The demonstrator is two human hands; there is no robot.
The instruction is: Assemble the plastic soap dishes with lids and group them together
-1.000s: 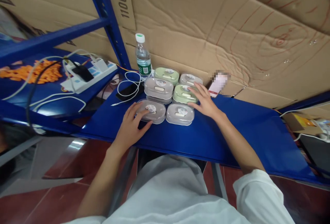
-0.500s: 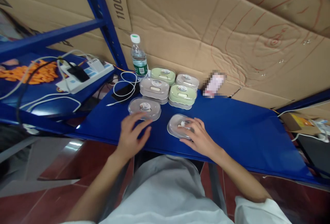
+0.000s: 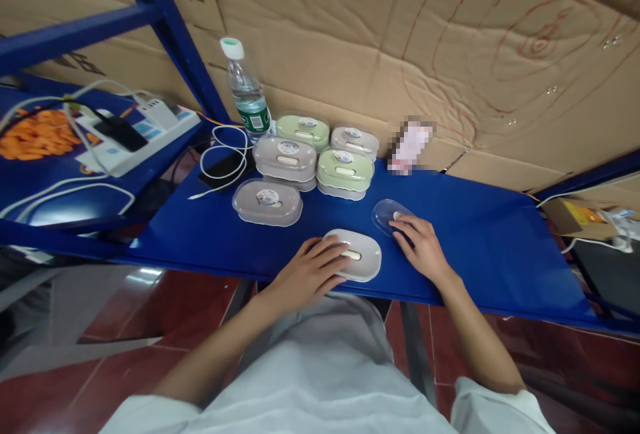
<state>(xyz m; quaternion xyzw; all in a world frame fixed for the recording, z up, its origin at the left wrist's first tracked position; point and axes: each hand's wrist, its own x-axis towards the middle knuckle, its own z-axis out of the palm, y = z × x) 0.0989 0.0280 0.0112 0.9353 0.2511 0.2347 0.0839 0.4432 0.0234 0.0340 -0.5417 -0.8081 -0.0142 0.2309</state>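
A pale grey oval box [image 3: 367,261] lies near the front edge of the blue table, its clear cover off. Over the left part of this box rests my left hand [image 3: 315,264], fingers spread and touching its top. To the right, a clear cover [image 3: 384,214] with a round label is on the table, and my right hand [image 3: 420,244] pinches its right side. A covered grey box [image 3: 267,204] sits to the left of my left hand. Behind it stand stacked boxes, among them a green one [image 3: 345,171] and a grey one [image 3: 285,159].
A water bottle [image 3: 247,97] stands at the back left, beside a white cable [image 3: 215,137] and a dark phone [image 3: 220,169]. A pixelated pink item [image 3: 411,147] leans against the cardboard [image 3: 320,34]. Further left are a power strip [image 3: 155,144] and orange pieces [image 3: 40,134].
The clear cover has come off the front box and moved right with my right hand. My left hand has moved right onto the box. The view has shifted slightly.
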